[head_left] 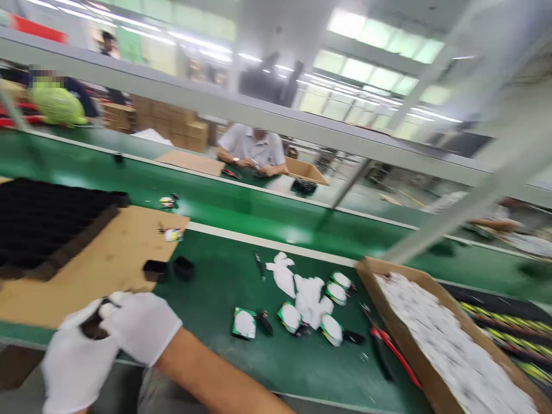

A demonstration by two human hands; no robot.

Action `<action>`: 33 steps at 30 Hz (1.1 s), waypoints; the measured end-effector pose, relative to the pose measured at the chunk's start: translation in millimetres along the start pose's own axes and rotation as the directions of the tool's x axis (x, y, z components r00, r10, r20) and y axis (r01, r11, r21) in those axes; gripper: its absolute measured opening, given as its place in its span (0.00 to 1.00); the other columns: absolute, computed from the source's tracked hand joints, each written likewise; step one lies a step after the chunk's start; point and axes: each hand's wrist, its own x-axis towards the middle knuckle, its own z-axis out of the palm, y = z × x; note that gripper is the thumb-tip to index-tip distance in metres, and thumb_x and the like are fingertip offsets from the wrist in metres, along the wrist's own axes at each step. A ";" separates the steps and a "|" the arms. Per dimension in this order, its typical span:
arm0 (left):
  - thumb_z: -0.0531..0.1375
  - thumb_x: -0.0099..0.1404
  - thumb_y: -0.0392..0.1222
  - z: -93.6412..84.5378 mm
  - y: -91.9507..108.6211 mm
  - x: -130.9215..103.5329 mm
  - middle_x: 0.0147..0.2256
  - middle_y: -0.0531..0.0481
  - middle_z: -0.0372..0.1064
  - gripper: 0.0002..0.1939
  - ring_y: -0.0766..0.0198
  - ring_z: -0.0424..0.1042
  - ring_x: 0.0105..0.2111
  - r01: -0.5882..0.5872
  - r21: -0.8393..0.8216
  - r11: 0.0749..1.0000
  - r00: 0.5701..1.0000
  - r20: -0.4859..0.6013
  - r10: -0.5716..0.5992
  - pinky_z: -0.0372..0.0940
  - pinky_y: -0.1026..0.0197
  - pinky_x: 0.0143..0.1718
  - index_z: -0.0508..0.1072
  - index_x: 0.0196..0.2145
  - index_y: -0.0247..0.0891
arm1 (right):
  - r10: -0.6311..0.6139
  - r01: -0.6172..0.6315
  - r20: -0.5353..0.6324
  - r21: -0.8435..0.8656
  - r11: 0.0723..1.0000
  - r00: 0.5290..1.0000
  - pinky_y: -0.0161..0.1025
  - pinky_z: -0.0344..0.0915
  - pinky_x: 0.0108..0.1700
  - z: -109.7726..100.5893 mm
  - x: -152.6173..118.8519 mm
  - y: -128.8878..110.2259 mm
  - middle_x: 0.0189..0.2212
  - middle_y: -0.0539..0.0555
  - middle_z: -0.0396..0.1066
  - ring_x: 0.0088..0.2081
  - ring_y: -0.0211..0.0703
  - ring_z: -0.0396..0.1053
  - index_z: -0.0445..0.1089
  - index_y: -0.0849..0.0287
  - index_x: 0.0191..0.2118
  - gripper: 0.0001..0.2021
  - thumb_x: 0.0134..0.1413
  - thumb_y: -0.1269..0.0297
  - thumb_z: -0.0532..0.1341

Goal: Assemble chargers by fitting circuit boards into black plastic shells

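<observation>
At the lower left, both my hands are gloved in white and close together. My left hand (75,362) is closed around a small dark case (92,326), partly hidden and blurred. My right hand (140,328) has its fingers pressed at the top of the same case. Just beyond them two small black open boxes stand apart, one box (155,270) on the tan board's edge, the other box (184,268) on the green bench. A small assembly with wires (173,234) lies on the tan board (133,244).
A black compartment tray (52,224) fills the left. Several green boards with white round pads (245,323) lie mid-bench near crumpled white gloves (308,296). Red-handled pliers (394,351) lie beside a carton (371,282) of white pieces. Across the conveyor sits a co-worker (254,150).
</observation>
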 end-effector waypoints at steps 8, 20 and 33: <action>0.60 0.74 0.53 -24.1 -13.6 1.5 0.65 0.35 0.73 0.40 0.45 0.80 0.58 0.019 -0.535 0.844 1.000 0.021 -0.010 0.73 0.35 0.62 0.49 0.77 0.46 | 0.082 -0.062 -0.239 0.089 0.994 0.968 0.39 0.77 0.55 10.9 18.6 39.0 0.52 0.61 0.82 0.50 0.46 0.80 0.77 0.58 0.56 0.11 0.74 0.69 0.62; 0.51 0.82 0.45 -11.3 -10.8 17.6 0.54 0.40 0.81 0.16 0.53 0.82 0.53 -0.035 -0.311 0.950 0.978 -0.205 -0.031 0.75 0.45 0.58 0.69 0.62 0.41 | 0.173 -0.112 -0.226 0.260 0.959 0.959 0.38 0.80 0.57 42.8 9.6 31.6 0.54 0.59 0.83 0.52 0.44 0.84 0.81 0.54 0.55 0.12 0.72 0.69 0.63; 0.60 0.72 0.35 -4.8 -19.5 16.0 0.48 0.44 0.82 0.18 0.49 0.81 0.48 -0.150 0.120 0.981 0.979 -0.118 0.164 0.73 0.45 0.51 0.76 0.57 0.45 | 0.092 -0.033 -0.201 0.281 0.959 0.975 0.38 0.81 0.56 38.7 9.9 44.4 0.56 0.59 0.82 0.53 0.45 0.84 0.81 0.53 0.56 0.13 0.71 0.70 0.64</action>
